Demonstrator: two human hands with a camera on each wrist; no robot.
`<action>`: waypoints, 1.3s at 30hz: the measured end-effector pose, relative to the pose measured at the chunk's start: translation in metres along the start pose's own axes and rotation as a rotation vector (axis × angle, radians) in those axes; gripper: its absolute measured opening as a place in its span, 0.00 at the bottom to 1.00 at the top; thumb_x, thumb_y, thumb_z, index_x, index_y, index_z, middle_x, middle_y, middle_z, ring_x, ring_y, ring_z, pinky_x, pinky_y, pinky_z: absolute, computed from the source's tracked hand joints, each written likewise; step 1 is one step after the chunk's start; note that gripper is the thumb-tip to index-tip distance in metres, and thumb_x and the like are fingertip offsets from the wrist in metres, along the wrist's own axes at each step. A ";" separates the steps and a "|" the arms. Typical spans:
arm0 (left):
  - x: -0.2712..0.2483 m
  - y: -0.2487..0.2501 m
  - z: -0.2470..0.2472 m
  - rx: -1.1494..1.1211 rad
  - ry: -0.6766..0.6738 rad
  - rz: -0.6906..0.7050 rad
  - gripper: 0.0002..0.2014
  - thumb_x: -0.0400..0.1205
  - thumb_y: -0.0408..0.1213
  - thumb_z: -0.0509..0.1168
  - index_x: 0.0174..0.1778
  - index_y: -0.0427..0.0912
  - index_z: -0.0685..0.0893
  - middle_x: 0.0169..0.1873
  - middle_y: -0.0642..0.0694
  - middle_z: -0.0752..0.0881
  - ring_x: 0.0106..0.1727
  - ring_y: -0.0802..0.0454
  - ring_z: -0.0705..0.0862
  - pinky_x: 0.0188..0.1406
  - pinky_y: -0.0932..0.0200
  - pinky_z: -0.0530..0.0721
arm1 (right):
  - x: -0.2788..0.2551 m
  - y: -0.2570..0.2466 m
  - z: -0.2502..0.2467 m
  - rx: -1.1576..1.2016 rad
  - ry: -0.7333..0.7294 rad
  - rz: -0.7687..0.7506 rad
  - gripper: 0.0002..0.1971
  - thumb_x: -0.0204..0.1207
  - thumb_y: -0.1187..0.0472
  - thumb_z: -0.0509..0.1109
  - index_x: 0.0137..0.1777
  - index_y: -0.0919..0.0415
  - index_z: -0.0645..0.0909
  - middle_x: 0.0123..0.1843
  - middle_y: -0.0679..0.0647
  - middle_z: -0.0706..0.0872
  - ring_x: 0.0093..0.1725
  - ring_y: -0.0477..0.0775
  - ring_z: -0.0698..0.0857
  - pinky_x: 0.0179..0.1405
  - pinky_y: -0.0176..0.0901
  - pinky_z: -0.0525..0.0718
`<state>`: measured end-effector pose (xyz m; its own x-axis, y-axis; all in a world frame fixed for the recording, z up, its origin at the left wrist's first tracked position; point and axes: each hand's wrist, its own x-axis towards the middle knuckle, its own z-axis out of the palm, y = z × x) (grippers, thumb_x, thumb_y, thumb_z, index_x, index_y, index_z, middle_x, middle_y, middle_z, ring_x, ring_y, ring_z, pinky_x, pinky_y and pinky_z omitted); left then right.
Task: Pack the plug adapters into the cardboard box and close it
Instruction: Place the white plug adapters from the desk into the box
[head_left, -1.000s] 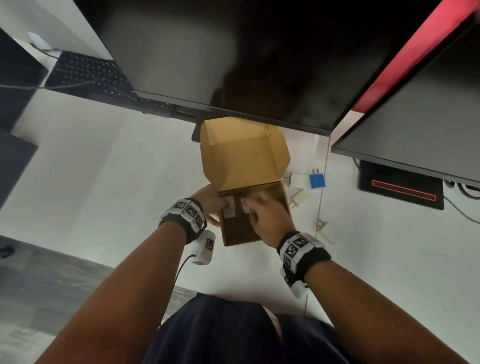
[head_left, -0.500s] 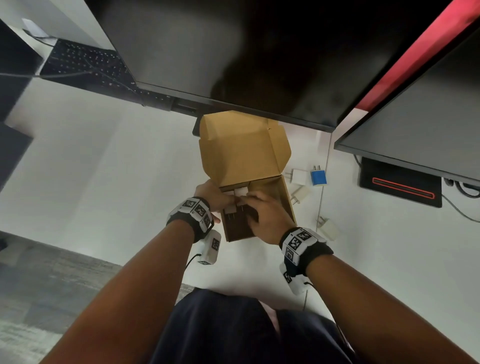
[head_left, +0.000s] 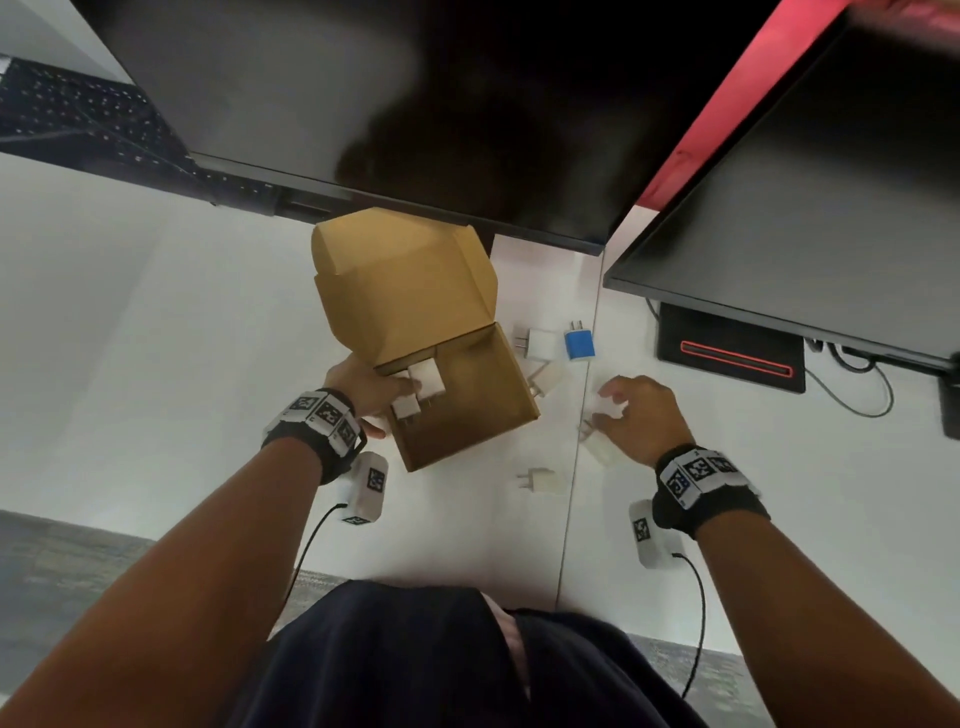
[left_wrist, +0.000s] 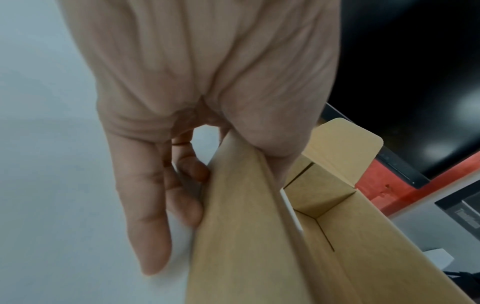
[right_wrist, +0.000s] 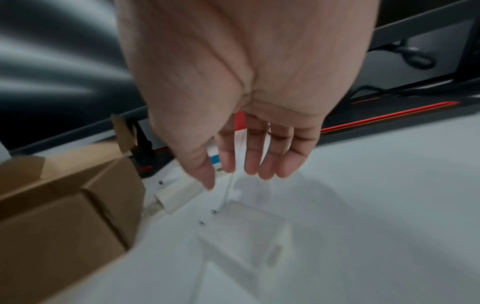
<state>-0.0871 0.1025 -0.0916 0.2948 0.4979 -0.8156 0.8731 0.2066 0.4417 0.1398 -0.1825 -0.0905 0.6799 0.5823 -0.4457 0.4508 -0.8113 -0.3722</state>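
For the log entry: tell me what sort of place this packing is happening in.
Most likely an office or computer desk. Two large dark monitors hang over a white desk, and a black keyboard lies at the far left.

Brown cardboard box (head_left: 467, 410) lies open (lid up), two white adapters (head_left: 418, 392) inside; others (head_left: 543, 344) beside it.

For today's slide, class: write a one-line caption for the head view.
Left hand steadies the open cardboard box while right hand reaches for a white adapter.
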 end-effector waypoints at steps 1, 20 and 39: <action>0.001 -0.001 0.000 0.004 0.005 0.000 0.24 0.77 0.43 0.83 0.66 0.47 0.83 0.52 0.45 0.90 0.48 0.45 0.91 0.46 0.36 0.97 | -0.005 0.005 0.002 0.003 -0.042 0.004 0.20 0.71 0.50 0.81 0.62 0.54 0.85 0.55 0.53 0.82 0.55 0.55 0.84 0.55 0.44 0.79; -0.004 0.002 0.000 0.018 -0.010 0.007 0.25 0.77 0.44 0.81 0.69 0.49 0.81 0.61 0.41 0.88 0.54 0.42 0.90 0.36 0.45 0.96 | -0.013 -0.116 -0.004 0.394 0.160 -0.355 0.15 0.77 0.60 0.78 0.63 0.54 0.86 0.49 0.50 0.84 0.50 0.45 0.85 0.52 0.30 0.83; -0.004 0.003 -0.001 0.041 -0.006 0.018 0.20 0.77 0.47 0.79 0.62 0.49 0.81 0.48 0.47 0.86 0.55 0.39 0.91 0.47 0.36 0.97 | 0.010 -0.160 0.080 0.090 0.034 -0.164 0.12 0.79 0.49 0.73 0.45 0.59 0.84 0.39 0.55 0.88 0.40 0.56 0.87 0.41 0.47 0.87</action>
<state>-0.0861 0.1016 -0.0865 0.3130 0.4960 -0.8100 0.8828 0.1626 0.4407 0.0279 -0.0422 -0.1007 0.6215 0.7028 -0.3461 0.5044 -0.6971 -0.5096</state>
